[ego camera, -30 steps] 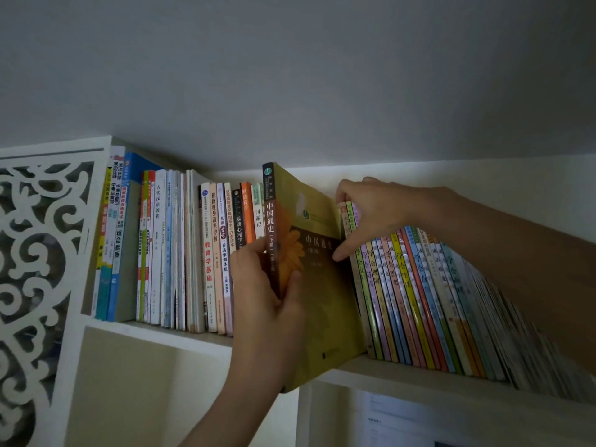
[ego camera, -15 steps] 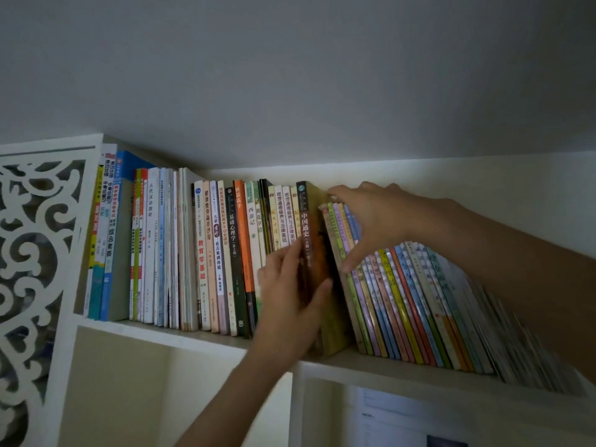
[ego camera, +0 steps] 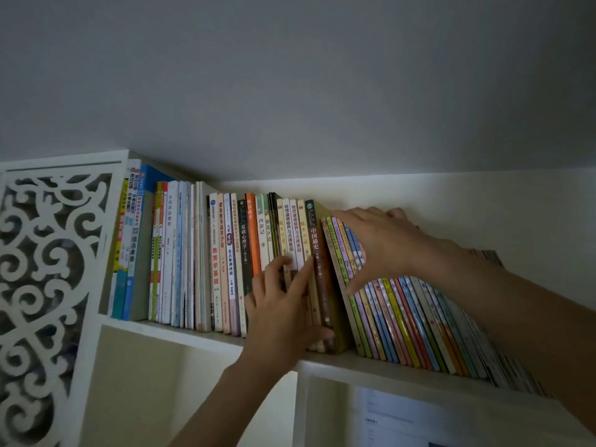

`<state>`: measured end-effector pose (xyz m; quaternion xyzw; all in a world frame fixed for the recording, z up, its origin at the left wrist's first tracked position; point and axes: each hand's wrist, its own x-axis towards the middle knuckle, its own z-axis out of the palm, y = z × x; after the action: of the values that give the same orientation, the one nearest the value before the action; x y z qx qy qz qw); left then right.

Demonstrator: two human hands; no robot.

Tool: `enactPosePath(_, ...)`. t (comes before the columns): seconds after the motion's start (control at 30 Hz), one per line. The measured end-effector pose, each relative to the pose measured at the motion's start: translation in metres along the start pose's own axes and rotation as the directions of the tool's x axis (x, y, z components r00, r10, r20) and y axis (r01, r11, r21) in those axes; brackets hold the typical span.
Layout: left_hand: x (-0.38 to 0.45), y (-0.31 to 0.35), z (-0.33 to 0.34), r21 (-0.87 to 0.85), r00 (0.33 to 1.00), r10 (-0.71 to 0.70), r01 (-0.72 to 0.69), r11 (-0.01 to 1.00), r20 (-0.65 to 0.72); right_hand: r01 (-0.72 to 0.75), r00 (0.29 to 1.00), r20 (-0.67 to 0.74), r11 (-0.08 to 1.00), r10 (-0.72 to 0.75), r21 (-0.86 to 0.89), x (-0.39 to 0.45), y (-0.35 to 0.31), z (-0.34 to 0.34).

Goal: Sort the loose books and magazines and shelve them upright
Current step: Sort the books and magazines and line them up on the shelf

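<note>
A dark-spined book with an olive-yellow cover (ego camera: 315, 240) stands almost upright in the row on the white top shelf (ego camera: 180, 333). My left hand (ego camera: 283, 304) presses flat against its spine and the spines beside it, fingers straight. My right hand (ego camera: 380, 246) lies over the top of the thin, colourful books (ego camera: 403, 317) that lean to the left, its thumb down on their spines, holding them aside. Upright books (ego camera: 200, 259) fill the shelf to the left.
A white carved lattice panel (ego camera: 48, 285) closes the shelf's left end. Under the shelf are open compartments; the right one holds a pale sheet with faint print (ego camera: 403, 421). The grey wall rises close above the books.
The olive-yellow book went from sticking out, gripped in my left hand, to sitting deep in the row. My left hand opened and now pushes on the spines. The right hand shifted slightly.
</note>
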<state>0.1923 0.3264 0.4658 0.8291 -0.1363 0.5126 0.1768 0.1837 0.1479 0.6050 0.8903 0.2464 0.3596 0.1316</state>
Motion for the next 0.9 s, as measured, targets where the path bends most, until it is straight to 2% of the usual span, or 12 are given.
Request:
enactPosePath(0.1,-0.001,-0.004,-0.004,0.016,0.999,0.040,-0.040,0.999,-0.020,-0.032,0.999,-0.021,0.999,0.031,-0.030,-0.001,-0.006,0.001)
enactPosePath(0.3,0.005,-0.033,-0.009,0.004,0.977,0.204,-0.205,0.979,0.066,-0.063,0.998,-0.021,0.996,0.062,-0.059,0.005,-0.025,0.003)
enactPosePath(0.4,0.011,-0.042,-0.005,-0.043,0.969,0.236,-0.233,0.971,0.078,-0.074,0.996,0.044,0.996,0.075,-0.040,0.020,-0.031,0.000)
enactPosePath(0.5,0.012,-0.050,-0.008,-0.020,0.954,0.290,-0.289,0.957,0.073,-0.115,0.986,0.121,0.993,0.116,-0.016,0.028,-0.034,-0.004)
enactPosePath(0.57,0.012,-0.064,-0.015,-0.023,0.944,0.323,-0.322,0.946,0.064,-0.153,0.976,0.165,0.986,0.140,0.069,0.032,-0.039,-0.010)
enactPosePath(0.67,0.015,-0.087,-0.026,-0.035,0.950,0.308,-0.306,0.951,0.048,-0.142,0.989,0.070,0.965,0.129,0.219,0.047,-0.056,-0.020)
enactPosePath(0.8,0.015,-0.091,-0.025,-0.001,0.953,0.288,-0.289,0.957,0.099,-0.099,0.995,-0.017,0.982,0.103,0.159,0.079,-0.085,-0.016)
enactPosePath(0.9,0.015,-0.087,-0.022,-0.019,0.957,0.265,-0.265,0.964,0.114,-0.089,0.994,-0.047,0.968,0.103,0.233,0.085,-0.088,-0.012)
